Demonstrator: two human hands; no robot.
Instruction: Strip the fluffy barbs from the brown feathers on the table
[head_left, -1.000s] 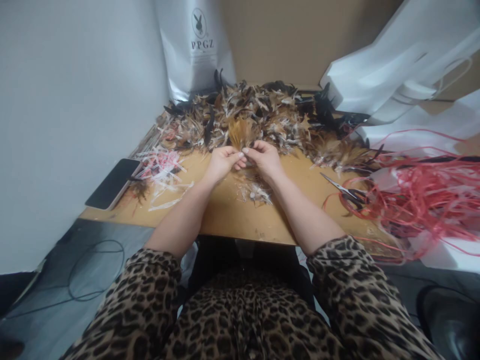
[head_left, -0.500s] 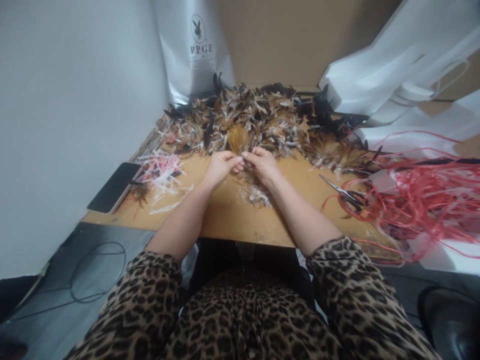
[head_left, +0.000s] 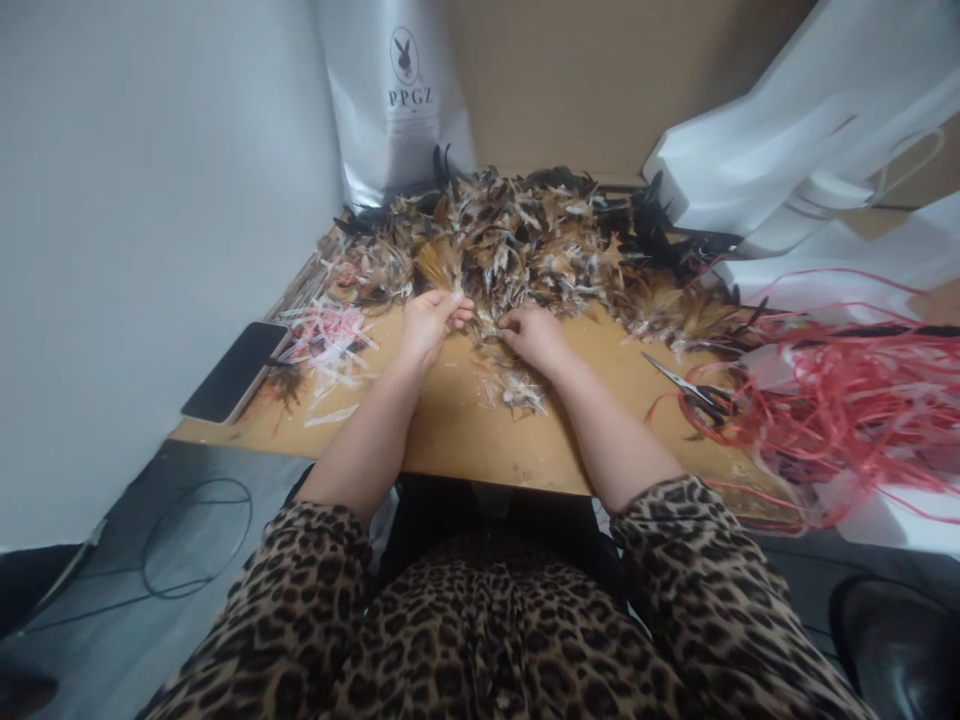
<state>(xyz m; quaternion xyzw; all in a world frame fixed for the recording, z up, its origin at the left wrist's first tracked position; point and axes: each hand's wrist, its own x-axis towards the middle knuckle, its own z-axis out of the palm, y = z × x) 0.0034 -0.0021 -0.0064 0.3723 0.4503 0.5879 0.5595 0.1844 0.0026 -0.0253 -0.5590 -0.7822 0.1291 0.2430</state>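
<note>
Between the thumb and fingers of my left hand (head_left: 433, 322) is a bunch of golden-brown feathers (head_left: 439, 262), its tips fanned out away from me. My right hand (head_left: 534, 335) is apart from that bunch, its fingers bent and pinched together at the near edge of the feather pile (head_left: 517, 235). Whatever is between those fingertips is too small to make out. Below and between my hands, pale feather scraps (head_left: 516, 388) lie on the wooden table (head_left: 465, 430). The pile itself mixes brown, black and whitish feathers.
At left lie a phone (head_left: 236, 372) and white-and-pink strips (head_left: 330, 340). Scissors (head_left: 690, 385) rest at right beside a tangle of red plastic string (head_left: 847, 400). A silver bag (head_left: 405, 120) stands behind the pile; white bags (head_left: 750, 150) are at back right.
My hands have moved apart. The left has gone slightly left with the golden feather bunch, which now tilts left. My right hand has come off the bunch and lowered toward the pile's near edge.
</note>
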